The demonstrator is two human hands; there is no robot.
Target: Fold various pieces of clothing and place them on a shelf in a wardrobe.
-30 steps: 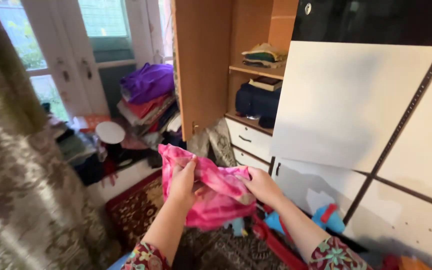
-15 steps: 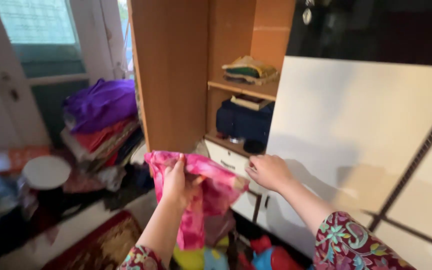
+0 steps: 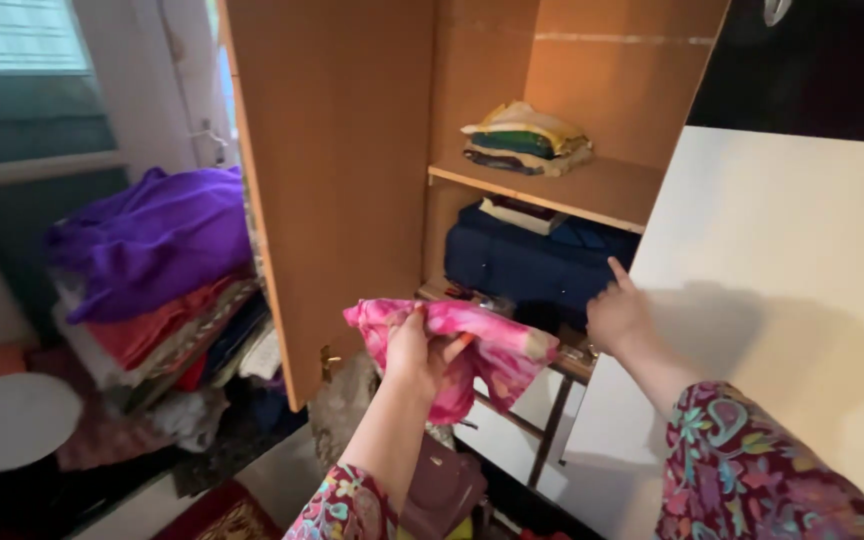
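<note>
My left hand grips a bunched pink tie-dyed cloth in front of an open wooden wardrobe. My right hand holds nothing; its index finger points up, close to the edge of the white wardrobe door. Just beyond the cloth lies a dark blue folded bundle on the lower shelf. A small stack of yellow and green folded clothes rests on the upper shelf.
The open wooden door stands to the left. Beside it is a pile of clothes topped by purple fabric. A round white lid lies lower left. White drawers sit under the shelf, a maroon bag below.
My right hand has let go of the pink cloth and risen toward the white door's edge. I have moved closer to the wardrobe, and the cloth now hangs from my left hand alone.
</note>
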